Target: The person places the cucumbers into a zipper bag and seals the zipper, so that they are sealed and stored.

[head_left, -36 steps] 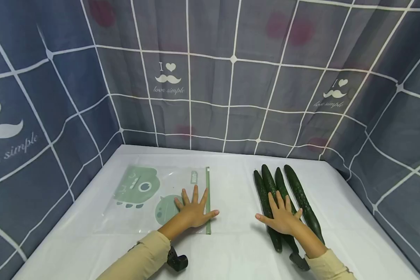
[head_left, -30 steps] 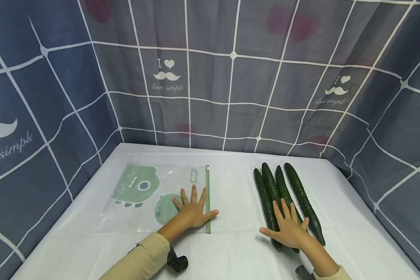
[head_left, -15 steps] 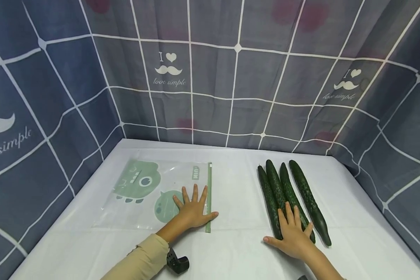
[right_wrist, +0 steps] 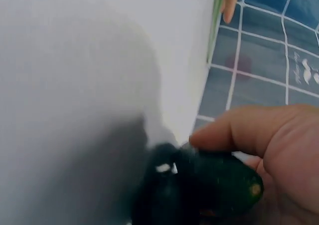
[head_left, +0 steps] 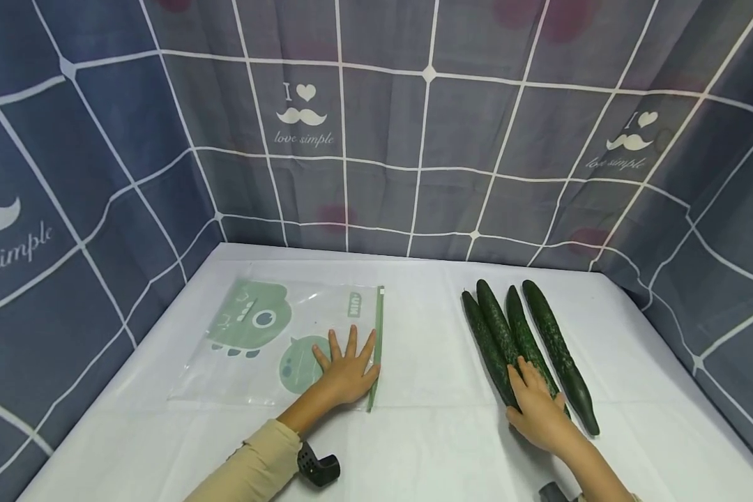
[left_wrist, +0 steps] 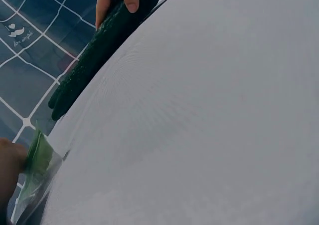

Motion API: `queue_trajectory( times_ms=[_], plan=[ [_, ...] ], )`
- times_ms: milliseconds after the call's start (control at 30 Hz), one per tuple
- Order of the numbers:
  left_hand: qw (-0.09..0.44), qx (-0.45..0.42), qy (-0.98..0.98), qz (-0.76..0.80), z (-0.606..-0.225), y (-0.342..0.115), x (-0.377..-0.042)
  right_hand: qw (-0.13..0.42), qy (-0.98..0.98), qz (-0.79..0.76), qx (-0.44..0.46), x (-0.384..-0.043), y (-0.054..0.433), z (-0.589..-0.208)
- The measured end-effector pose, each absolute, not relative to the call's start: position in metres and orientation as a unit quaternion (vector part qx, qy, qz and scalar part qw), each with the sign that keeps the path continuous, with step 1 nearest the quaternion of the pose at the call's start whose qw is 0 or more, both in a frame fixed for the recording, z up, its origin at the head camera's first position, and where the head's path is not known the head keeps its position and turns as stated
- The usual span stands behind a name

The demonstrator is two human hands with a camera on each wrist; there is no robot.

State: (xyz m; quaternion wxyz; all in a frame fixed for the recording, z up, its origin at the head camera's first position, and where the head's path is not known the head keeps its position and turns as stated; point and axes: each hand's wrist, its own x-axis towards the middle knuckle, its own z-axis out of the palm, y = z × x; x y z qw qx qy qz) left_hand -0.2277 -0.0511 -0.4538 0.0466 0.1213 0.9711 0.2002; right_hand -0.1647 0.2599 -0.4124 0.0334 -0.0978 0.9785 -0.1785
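My left hand [head_left: 345,376] lies with spread fingers on a clear zip bag [head_left: 226,383] printed with green cartoon figures. Its thumb touches the green zip strip [head_left: 378,328], which slants a little. On the right, several dark green cucumbers [head_left: 561,355] lie side by side, pointing away from me. My right hand [head_left: 542,415] grips the near part of a cucumber [head_left: 496,317], second from the left, hiding its near end. In the right wrist view the thumb [right_wrist: 234,130] presses one side of this cucumber [right_wrist: 224,185], with fingers partly visible beyond it.
A white cloth [head_left: 427,418] covers the table. Checked dark curtains [head_left: 383,139] enclose its back and both sides. A black wrist device [head_left: 318,466] hangs beneath my left forearm, and another [head_left: 552,491] shows near the right wrist.
My right hand slid toward the near ends of the cucumbers, and its spread fingers and thumb closed around one. The left thumb drew inward at the zip strip, tilting it. The head view dipped.
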Motion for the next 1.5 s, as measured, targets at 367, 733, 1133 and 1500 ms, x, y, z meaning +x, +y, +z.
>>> queue_trajectory(
  times_ms=[367, 733, 1133, 1500],
  plan=[
    [0.013, 0.142, 0.966, 0.217, -0.454, -0.053, -0.229, 0.046, 0.990, -0.121, -0.048, -0.169, 0.274, -0.403],
    [0.001, 0.157, 0.960, 0.232, -0.459, -0.051, -0.220, -0.080, 0.990, -0.097, -0.060, -0.157, 0.286, -0.409],
    [-0.096, 0.178, 0.963, 0.179, -0.450, -0.049, -0.218, -0.242, 0.957, -0.130, -0.094, -0.173, 0.297, -0.415],
    [-0.134, 0.174, 0.966, 0.139, -0.450, -0.046, -0.213, -0.381, 0.894, -0.218, -0.093, -0.198, 0.303, -0.416]
  ],
)
